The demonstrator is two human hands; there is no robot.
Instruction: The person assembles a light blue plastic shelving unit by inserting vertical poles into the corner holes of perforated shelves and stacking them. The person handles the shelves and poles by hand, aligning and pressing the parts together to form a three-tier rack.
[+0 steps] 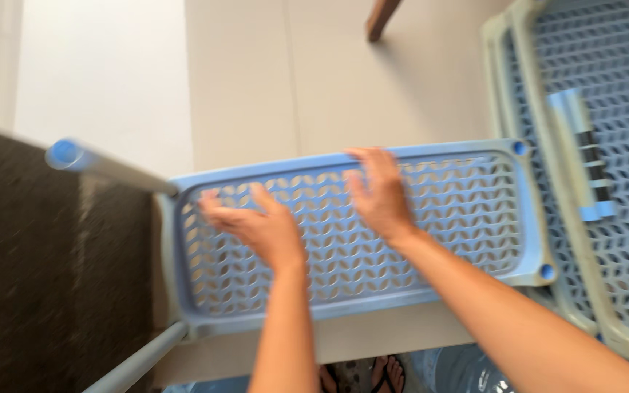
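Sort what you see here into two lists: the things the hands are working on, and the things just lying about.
In hand:
- left hand and right hand, both flat on the blue perforated shelf panel
- grey pole reaching that panel's corner

Lying about:
- second perforated panel at right
- loose blue bracket on it
- wooden leg
- dark countertop

The setting is a home interior. Indicators: a floor of large pale tiles (329,80) with visible joints; a dark speckled mat or carpet (45,276) covering the floor at the left; a brown wooden furniture leg (381,18) at the top edge. Blue perforated plastic shelf panels (358,225) of a household storage rack, with grey tube legs (111,169), lie on the floor. Bare feet in flip-flops (373,375) are visible below.
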